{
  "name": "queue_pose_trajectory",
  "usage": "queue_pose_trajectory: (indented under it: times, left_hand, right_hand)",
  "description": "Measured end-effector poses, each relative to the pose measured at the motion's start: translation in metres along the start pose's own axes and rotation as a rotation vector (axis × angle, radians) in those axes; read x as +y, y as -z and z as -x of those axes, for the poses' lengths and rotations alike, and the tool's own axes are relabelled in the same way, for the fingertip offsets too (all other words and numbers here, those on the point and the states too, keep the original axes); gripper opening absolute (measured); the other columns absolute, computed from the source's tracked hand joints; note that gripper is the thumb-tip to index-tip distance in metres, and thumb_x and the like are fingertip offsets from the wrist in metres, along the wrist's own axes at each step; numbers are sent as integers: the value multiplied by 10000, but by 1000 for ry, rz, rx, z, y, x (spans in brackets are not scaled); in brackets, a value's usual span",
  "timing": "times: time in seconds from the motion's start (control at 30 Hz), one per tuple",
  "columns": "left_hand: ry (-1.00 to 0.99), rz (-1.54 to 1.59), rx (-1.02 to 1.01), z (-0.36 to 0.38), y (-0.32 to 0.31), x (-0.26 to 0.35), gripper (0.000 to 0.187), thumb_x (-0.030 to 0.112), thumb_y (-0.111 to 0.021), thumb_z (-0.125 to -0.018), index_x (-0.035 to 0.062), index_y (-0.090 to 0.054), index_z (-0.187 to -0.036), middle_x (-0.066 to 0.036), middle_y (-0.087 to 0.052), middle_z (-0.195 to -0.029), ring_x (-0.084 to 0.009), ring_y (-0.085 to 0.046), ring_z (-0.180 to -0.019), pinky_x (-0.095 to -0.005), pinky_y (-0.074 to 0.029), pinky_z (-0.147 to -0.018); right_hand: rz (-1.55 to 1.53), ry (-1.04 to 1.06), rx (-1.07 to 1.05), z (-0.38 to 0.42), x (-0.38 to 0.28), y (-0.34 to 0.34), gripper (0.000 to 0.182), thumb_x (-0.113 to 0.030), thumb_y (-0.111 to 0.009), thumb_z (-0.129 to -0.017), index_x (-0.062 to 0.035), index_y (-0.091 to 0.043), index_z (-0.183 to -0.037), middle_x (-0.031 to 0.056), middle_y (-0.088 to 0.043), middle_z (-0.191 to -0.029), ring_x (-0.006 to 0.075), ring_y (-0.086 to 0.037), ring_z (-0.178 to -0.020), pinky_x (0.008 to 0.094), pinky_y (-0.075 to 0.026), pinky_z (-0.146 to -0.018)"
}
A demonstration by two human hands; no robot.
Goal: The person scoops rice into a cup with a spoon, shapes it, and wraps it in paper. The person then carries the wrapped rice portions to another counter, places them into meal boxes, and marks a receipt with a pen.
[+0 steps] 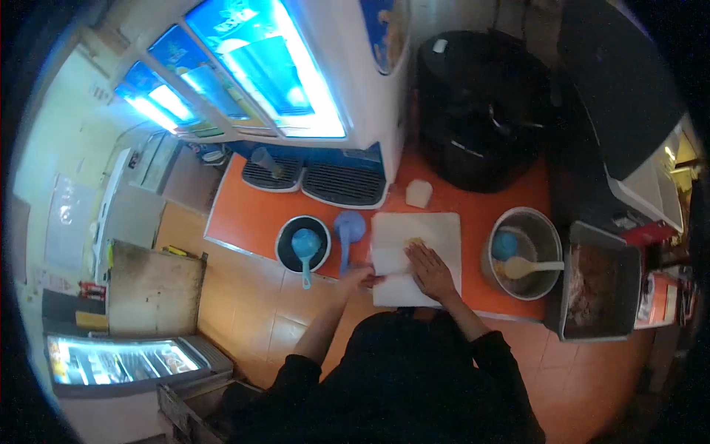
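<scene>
A white board or sheet (399,226) lies at the front of the orange counter, with a line across its middle like a fold or an edge. My right hand (432,274) rests flat on it, fingers stretched out. A small yellowish piece (414,243) shows at those fingertips; the rest of it is hidden. At the board's left edge is my left hand (358,278), fingers drawn together; what they hold, if anything, is too small to make out. Just beyond it lies a purple scoop (350,228). Further left, a turquoise scoop (305,243) sits in a black bowl (281,255).
A metal pot (551,237) on the right holds a pale spoon (529,267) and a blue round thing (505,245). Beside it stands a deep metal pan (629,288). A large black pot (481,111) and a lit drink dispenser (370,96) stand behind on the orange counter (244,211).
</scene>
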State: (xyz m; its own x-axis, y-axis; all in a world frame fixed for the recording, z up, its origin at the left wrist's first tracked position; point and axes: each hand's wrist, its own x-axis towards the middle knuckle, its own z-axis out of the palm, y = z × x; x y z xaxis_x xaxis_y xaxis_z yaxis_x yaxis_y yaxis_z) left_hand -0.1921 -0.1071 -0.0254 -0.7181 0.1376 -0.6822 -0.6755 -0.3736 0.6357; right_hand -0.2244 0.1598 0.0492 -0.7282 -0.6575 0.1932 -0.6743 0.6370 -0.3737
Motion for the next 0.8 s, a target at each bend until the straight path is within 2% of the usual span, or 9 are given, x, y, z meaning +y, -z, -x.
queue_pose_trajectory:
  times: [0.07,0.17,0.27,0.37,0.43,0.57,0.63,0.73,0.8]
  left_hand:
    - [-178,-742,14,-10,1,34,176,123,-588,-754,-42,-642,-781,-88,-635,-719,-168,-610,-643,-295,-464,-536]
    - [-96,-670,13,-37,-24,65,148,101,-628,-716,-16,-651,-802,-55,-620,-704,-152,-592,-638,-313,-460,-579]
    - [-292,-575,114,-56,-57,84,190,90,-612,-648,-16,-650,-801,-42,-614,-701,-192,-590,-652,-327,-485,-612]
    - [-575,-848,19,-51,-70,104,261,112,-662,-683,-2,-669,-918,-70,-680,-814,-168,-637,-716,-290,-496,-683]
    - [-576,-1168,-508,-62,-45,117,362,141,-661,-708,-2,-644,-1041,-104,-692,-937,-209,-657,-838,-278,-495,-785]
    - [-764,-1245,-564,-50,-65,123,379,153,-674,-729,24,-640,-1083,-113,-686,-990,-227,-649,-917,-289,-478,-852]
    - [-890,-1295,-422,-49,-93,125,370,152,-688,-742,48,-640,-1094,-135,-673,-1024,-237,-643,-939,-315,-467,-875]
    - [-614,-1735,-302,-47,-126,133,331,118,-664,-778,49,-636,-1101,-166,-657,-1044,-255,-642,-951,-315,-480,-854]
    - [-631,-1552,-314,-44,-126,124,296,91,-626,-802,42,-635,-1094,-170,-651,-1054,-265,-639,-962,-318,-487,-848]
  right_hand:
    - [28,-30,-2,2,-2,-2,600,-213,-470,-896,-105,-242,-1440,98,-253,-1487,238,-210,-1386,391,-179,-1132]
    - [51,-60,-1,0,-3,-3,614,-209,-483,-882,-122,-246,-1441,89,-243,-1492,236,-208,-1387,390,-179,-1133]
    - [6,-84,-3,-2,-6,-1,588,-184,-463,-883,-117,-265,-1433,99,-252,-1489,243,-219,-1385,388,-171,-1135]
    - [-16,-106,-7,0,-6,-3,561,-152,-440,-887,-102,-284,-1424,111,-263,-1484,248,-227,-1383,385,-166,-1137]
    - [-10,-128,-12,2,-6,-3,569,-145,-446,-882,-102,-282,-1425,109,-261,-1486,246,-226,-1383,384,-170,-1138]
    - [-21,-93,53,10,-9,-4,599,-129,-479,-848,-83,-295,-1416,108,-271,-1482,239,-238,-1379,381,-192,-1135]
    - [-9,-87,66,12,-8,-5,609,-127,-488,-837,-78,-300,-1414,106,-273,-1481,236,-241,-1377,380,-200,-1133]
    - [-24,-65,47,12,-5,-6,606,-126,-482,-837,-75,-301,-1413,105,-279,-1479,230,-246,-1376,378,-209,-1130]
    - [-15,-44,44,12,-2,-7,595,-109,-463,-845,-74,-298,-1415,109,-293,-1471,228,-254,-1372,380,-222,-1127]
